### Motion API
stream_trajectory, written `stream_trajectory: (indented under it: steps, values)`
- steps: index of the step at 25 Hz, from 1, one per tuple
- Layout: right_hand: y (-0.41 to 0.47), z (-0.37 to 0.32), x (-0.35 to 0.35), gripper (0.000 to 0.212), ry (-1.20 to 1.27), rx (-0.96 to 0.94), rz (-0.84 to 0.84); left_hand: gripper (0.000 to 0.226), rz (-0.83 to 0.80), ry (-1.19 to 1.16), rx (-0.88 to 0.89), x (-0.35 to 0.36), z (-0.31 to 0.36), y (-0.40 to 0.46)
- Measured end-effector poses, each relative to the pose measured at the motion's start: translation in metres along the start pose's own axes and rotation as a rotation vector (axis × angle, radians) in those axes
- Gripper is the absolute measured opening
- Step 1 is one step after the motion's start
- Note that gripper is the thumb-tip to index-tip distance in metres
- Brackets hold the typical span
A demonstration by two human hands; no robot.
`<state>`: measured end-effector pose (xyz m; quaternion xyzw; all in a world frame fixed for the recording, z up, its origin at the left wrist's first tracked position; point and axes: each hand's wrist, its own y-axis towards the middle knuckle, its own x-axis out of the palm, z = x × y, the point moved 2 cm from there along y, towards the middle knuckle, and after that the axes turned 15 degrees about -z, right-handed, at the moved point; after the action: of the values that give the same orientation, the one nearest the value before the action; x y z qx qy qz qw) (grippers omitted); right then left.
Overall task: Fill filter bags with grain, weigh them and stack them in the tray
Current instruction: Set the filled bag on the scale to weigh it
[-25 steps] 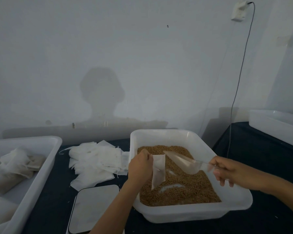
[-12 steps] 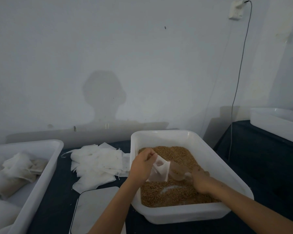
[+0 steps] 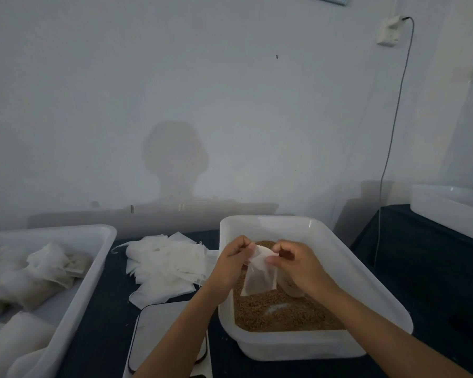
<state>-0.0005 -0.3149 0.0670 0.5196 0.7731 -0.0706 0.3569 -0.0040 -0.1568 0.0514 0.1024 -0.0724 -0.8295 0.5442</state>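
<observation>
The right hand [image 3: 298, 264] has released the scoop [image 3: 294, 289], which now lies on the grain [image 3: 281, 312] beneath that wrist, and joins the left hand [image 3: 234, 261] in pinching the filter bag [image 3: 260, 276] mouth, so scooping appears paused for opening or closing the bag. The bag hangs inside the grain tub [image 3: 339, 246], near its rear-left corner. The scale [image 3: 164, 331] at the table's front edge and the tray [image 3: 93, 271] at the left edge offer room; the empty bags [image 3: 167, 263] crowd the tub's left wall.
</observation>
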Motion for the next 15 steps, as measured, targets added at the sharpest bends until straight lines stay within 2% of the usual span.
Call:
stream_trajectory:
  steps: [3,5,7,9,10,12,15]
  values:
    - [0.002,-0.017,-0.004,0.031,0.003,-0.052,0.152,0.028,0.034,-0.064,-0.015,-0.007,0.006,-0.015]
    - [0.002,-0.037,-0.002,0.031,-0.061,-0.118,0.217,0.034,0.019,-0.031,0.077,-0.014,0.012,-0.032]
    - [0.001,-0.061,0.004,0.030,-0.285,-0.193,0.212,0.033,0.006,0.023,0.179,-0.021,0.018,-0.050]
    - [0.001,-0.086,0.020,0.026,-0.468,-0.259,0.141,0.026,0.073,0.107,0.234,-0.031,0.022,-0.068]
    - [0.001,-0.094,0.031,0.025,-0.427,-0.254,0.115,0.019,0.132,0.126,0.250,-0.038,0.024,-0.077]
    - [0.004,-0.104,0.055,0.025,-0.191,-0.211,0.101,0.006,0.238,0.135,0.265,-0.055,0.025,-0.096]
    - [0.010,-0.105,0.096,0.025,0.031,-0.145,0.104,0.015,0.319,0.275,0.209,-0.081,0.019,-0.121]
